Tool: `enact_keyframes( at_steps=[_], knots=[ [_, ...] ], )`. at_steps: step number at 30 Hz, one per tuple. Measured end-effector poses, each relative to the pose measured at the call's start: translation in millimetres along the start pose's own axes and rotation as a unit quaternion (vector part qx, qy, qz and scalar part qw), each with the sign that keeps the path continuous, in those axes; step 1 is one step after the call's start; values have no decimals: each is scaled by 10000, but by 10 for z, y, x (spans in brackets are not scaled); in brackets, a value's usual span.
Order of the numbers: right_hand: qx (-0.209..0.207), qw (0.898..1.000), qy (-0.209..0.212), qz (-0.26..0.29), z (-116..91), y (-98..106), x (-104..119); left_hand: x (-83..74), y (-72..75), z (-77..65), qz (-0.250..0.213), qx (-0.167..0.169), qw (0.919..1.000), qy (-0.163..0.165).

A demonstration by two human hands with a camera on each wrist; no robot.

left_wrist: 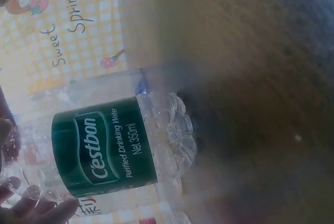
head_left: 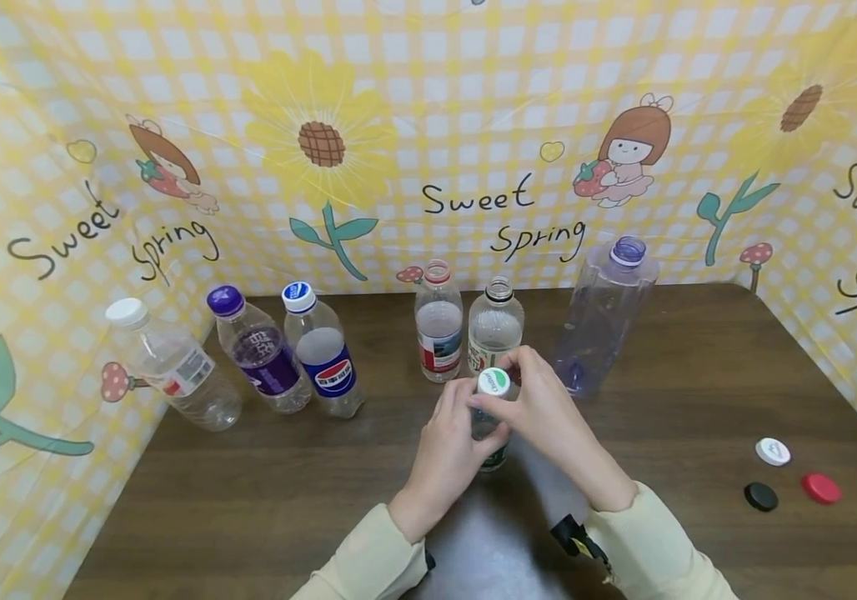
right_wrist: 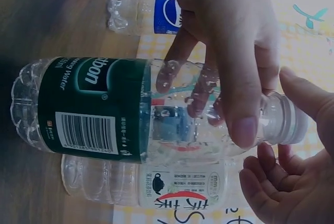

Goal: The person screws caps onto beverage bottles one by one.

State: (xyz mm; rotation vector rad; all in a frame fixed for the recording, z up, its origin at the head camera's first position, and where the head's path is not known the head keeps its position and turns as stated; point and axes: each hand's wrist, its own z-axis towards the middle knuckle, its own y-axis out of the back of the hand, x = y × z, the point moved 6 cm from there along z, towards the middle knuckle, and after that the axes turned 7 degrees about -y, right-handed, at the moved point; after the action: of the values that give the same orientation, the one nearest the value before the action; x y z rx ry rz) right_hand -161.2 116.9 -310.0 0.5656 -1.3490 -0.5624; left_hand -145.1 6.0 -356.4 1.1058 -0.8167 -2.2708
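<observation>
A clear water bottle with a green C'estbon label stands upright in front of me, with a white-and-green cap on its neck. My left hand grips the bottle round its upper part, thumb on the near side in the right wrist view. At the top, my right hand has thumb and fingers round the cap. Just behind stand two uncapped bottles, one with a red rim and one with a dark-ringed neck.
A tall purple-tinted uncapped bottle stands behind my right hand. To the left are three capped bottles: white-capped, purple-capped and a Pepsi bottle. White, black and red caps lie at right.
</observation>
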Motion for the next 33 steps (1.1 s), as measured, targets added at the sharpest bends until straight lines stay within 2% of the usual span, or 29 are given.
enact_keyframes(
  at_steps=[3, 8, 12, 20, 29, 33],
  knots=[
    [231, 9996, 38, 173, 10, -29, -18, -2, 12, -5, -19, -13, 10000, -16],
    [800, 9933, 453, 697, -8, 7, -45, 6, 15, -10, 82, -34, 10000, -33],
    [1014, 9899, 695, 705, -18, 99, -24, 26, 10, -8, 101, -13, 9999, 39],
    [989, 9887, 714, 867, -20, 166, -20, 22, 9, 3, -21, -3, 10000, 70],
    [698, 9930, 616, 722, 5, 153, -46, 21, -1, 4, -22, -5, 10000, 51],
    [769, 9933, 569, 646, 14, 125, -67, 22, 4, 2, 23, -39, 10000, 36]
  ],
)
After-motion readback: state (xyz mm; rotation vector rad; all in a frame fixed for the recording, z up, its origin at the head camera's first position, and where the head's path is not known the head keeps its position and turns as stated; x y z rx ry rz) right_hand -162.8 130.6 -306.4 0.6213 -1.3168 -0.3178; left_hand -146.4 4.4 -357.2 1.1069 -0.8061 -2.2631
